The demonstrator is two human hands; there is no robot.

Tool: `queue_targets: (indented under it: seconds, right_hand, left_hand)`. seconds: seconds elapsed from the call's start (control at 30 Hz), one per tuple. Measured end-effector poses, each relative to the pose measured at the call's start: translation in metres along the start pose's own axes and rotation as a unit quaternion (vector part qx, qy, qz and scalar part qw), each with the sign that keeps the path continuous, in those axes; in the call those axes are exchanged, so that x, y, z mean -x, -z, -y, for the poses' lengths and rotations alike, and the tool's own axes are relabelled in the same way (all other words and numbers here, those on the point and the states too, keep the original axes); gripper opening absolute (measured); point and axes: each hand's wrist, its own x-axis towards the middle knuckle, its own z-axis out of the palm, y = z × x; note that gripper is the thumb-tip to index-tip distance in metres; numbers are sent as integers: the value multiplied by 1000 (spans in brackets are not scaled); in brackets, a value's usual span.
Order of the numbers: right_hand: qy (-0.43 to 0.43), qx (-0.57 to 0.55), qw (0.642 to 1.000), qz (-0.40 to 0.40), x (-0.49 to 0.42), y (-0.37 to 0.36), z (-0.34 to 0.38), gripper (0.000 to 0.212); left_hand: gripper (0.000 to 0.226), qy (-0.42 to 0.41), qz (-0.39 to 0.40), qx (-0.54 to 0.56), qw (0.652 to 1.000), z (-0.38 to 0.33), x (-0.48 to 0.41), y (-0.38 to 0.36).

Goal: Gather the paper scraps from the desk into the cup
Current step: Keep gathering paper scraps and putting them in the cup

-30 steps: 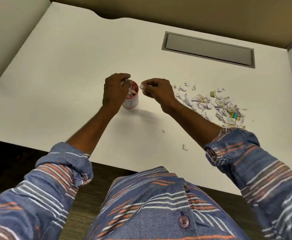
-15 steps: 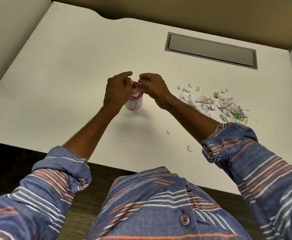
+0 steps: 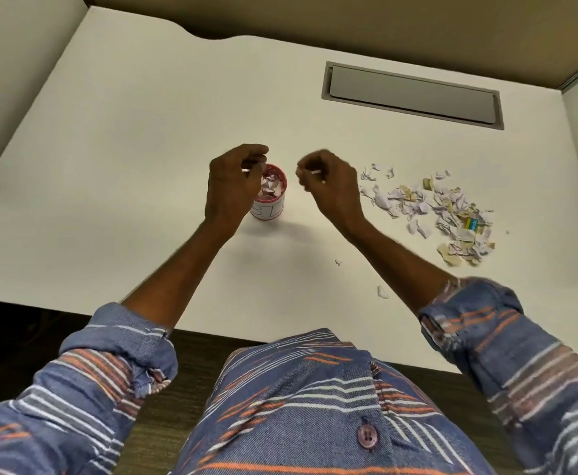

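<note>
Both hands hover over the middle of a white bench [image 3: 126, 138], seen from above by a camera on the person's head. Left hand [image 3: 232, 186] sits against the near left side of a small cup [image 3: 269, 200], fingers curled, with what looks like a sliver of white paper pinched at the fingertips just by the cup's rim; the blur makes it hard to be sure. Right hand [image 3: 328, 186] is just to the right of the cup, apart from it, fingers curled loosely inward, with a small white fleck showing at the fingertips, possibly a scrap; whether it truly grips one cannot be told.

The cup is short and round, with a red rim and a white label, standing upright. It already holds crumpled paper nearly up to its rim.

Much remains to do, by the look of it. A wide scatter of paper scraps [image 3: 431, 207], white, tan and one with a blue and yellow patch, lies on the bench well to the right of the cup. Two stray scraps lie nearer the person: a tiny one [image 3: 338, 262] and a larger white one [image 3: 382, 292] close to the bench's front edge. A grey rectangular cable hatch [image 3: 414, 94] is set into the bench beyond the pile. Rolled striped sleeves frame the view.
</note>
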Motion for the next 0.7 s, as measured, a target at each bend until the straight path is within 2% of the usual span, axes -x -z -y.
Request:
queue_targets:
  seconds: [0.1, 0.17, 0.23, 0.3, 0.37, 0.5, 0.57, 0.7]
  right_hand:
    - [46, 89, 995, 13, 46, 25, -45, 5]
    - [95, 200, 975, 32, 84, 47, -82, 13]
    - [150, 314, 933, 91, 121, 72, -117, 22]
    - [194, 415, 874, 163, 154, 97, -145, 30]
    - [194, 463, 842, 197, 187, 116, -166, 41]
    - [140, 430, 873, 182, 226, 132, -185, 74]
    - [118, 415, 892, 133, 224, 138, -188, 69]
    - [78, 401, 910, 68, 197, 156, -196, 40]
  left_hand:
    - [22, -12, 20, 31, 999, -6, 16, -13]
    - [20, -27, 58, 36, 997, -9, 31, -26]
    - [19, -41, 112, 38, 992, -10, 47, -42]
    - [21, -49, 172, 29, 983, -6, 64, -57]
    - [24, -39, 231, 11, 972, 1, 78, -71]
    - [29, -58, 285, -63, 955, 18, 97, -96]
    - [29, -72, 285, -85, 952, 23, 104, -107]
    - [30, -66, 283, -103, 951, 29, 114, -129]
